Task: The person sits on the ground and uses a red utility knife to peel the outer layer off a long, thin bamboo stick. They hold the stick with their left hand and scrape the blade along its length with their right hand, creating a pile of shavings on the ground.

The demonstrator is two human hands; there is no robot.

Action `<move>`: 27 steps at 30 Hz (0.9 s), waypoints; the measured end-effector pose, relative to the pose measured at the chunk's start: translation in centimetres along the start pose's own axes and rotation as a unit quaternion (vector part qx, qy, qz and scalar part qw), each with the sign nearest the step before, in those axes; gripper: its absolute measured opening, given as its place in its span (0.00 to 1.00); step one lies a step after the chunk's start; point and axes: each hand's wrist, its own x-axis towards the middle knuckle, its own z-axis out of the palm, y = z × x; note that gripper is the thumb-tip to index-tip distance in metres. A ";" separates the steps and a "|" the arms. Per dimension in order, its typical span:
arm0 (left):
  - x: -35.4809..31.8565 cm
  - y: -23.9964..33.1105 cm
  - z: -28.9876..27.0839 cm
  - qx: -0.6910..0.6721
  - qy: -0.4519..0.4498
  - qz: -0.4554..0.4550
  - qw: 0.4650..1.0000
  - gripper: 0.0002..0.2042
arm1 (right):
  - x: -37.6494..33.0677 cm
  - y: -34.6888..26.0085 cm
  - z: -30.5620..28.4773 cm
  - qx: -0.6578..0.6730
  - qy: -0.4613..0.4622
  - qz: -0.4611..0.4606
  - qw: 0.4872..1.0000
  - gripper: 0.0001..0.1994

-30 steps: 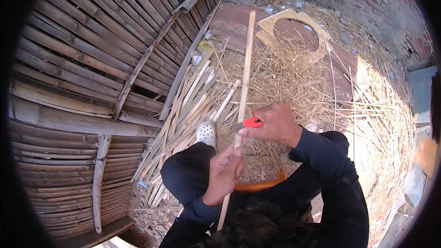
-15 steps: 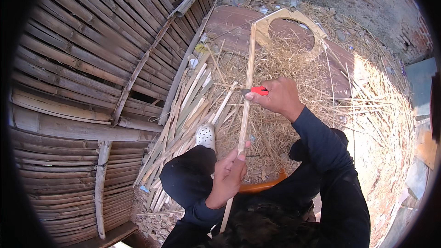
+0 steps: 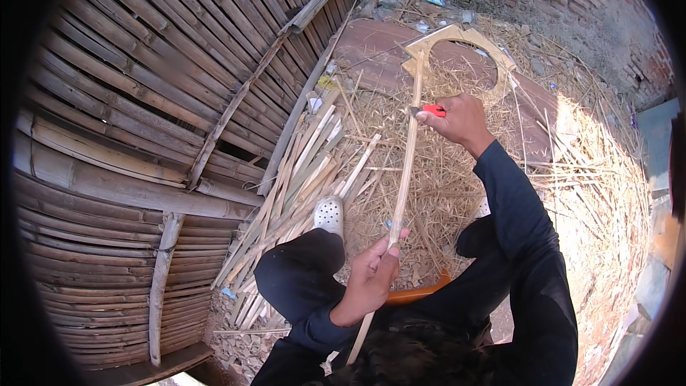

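Head view: left hand (image 3: 373, 273) grips a pale strip (image 3: 406, 171), right hand (image 3: 461, 121) clasps a red knife (image 3: 433, 110) against it.

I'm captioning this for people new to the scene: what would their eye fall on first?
Probably the red-handled knife in the right hand, its blade at the upper part of a long pale strip that the left hand holds lower down. Just beyond, a pale board with a big round cutout stands out among the straw-coloured shavings. A slatted wall fills the left side.
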 end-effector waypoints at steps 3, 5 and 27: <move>-0.8 -0.2 0.7 -0.002 -0.029 -0.019 0.999 0.18 | 2.3 4.0 -0.1 -0.025 0.018 0.132 0.991 0.40; -1.6 -1.7 0.9 -0.005 -0.064 -0.021 0.998 0.18 | 3.4 6.9 -1.1 -0.006 0.067 0.215 0.974 0.43; 1.2 1.3 -1.1 -0.051 0.047 0.022 0.997 0.15 | -8.2 -8.4 -1.8 0.155 -0.091 -0.145 0.973 0.28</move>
